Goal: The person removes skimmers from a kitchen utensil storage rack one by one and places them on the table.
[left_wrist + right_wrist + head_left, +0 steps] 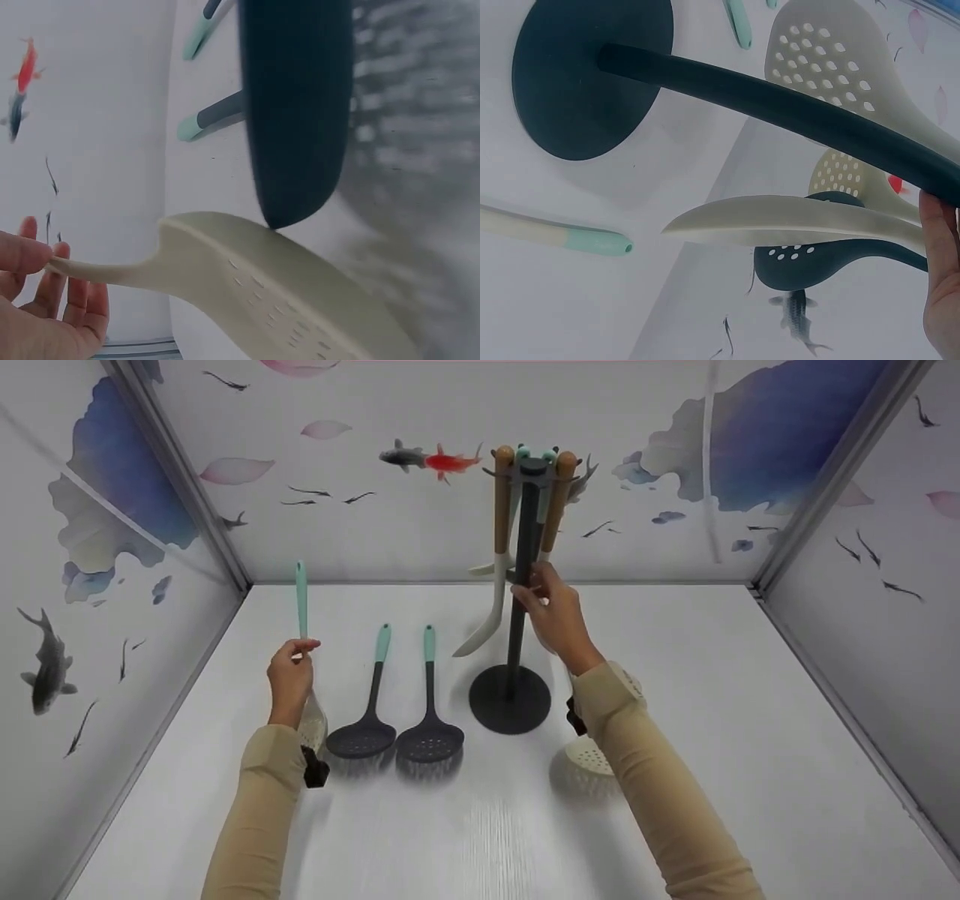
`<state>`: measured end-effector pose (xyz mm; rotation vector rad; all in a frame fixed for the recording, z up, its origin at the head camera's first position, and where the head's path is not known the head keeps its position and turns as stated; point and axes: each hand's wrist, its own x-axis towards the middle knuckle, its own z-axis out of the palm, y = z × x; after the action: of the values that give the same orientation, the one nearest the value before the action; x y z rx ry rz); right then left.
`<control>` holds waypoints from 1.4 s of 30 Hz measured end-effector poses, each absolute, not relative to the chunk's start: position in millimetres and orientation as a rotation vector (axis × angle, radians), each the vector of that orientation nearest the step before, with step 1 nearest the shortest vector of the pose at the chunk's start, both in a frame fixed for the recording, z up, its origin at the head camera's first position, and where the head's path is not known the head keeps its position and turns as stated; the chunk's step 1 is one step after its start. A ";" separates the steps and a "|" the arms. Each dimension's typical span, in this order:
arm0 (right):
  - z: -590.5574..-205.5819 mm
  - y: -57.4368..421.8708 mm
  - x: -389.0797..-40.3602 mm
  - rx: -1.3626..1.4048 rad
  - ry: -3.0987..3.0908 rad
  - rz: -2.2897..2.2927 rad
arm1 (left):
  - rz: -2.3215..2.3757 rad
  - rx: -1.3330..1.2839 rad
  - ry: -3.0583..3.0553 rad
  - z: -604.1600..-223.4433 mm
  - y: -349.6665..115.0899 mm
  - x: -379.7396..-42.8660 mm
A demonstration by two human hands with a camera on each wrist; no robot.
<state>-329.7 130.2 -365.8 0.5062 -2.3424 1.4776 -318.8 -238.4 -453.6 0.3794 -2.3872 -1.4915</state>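
My left hand point(291, 679) pinches a cream slotted skimmer point(247, 285) by its handle, whose mint-green end point(301, 600) sticks up above the fingers. In the left wrist view, the skimmer's bowl tilts down beside a dark skimmer bowl point(300, 112). My right hand point(556, 615) grips the black pole point(519, 637) of a utensil stand partway up, thumb and fingers about it. Several utensils hang from the stand's top, among them two with wooden handles point(502, 502) and cream lower parts. A cream slotted head point(825, 60) and dark slotted ones point(787, 266) show in the right wrist view.
Two dark slotted skimmers point(361, 740) with mint handle ends lie left of the stand's round base point(510, 697). Another cream skimmer point(589, 755) lies on the white table point(495, 817), partly behind my right forearm. Patterned walls point(360, 525) enclose the table.
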 end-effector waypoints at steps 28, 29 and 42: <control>-366.4 129.4 -331.7 0.502 -2.347 1.447 | -1.066 0.308 -3.280 -488.3 -236.9 -316.8; -366.4 129.6 -331.5 0.502 -2.349 1.444 | -1.065 0.309 -3.283 -488.0 -236.7 -316.5; -366.4 130.5 -331.6 0.495 -2.340 1.436 | -1.116 0.330 -3.275 -457.2 -217.0 -321.9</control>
<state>-331.6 130.5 -366.4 0.4948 -2.3396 1.4359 -321.9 -217.0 -457.2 0.3299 -3.2752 -1.1162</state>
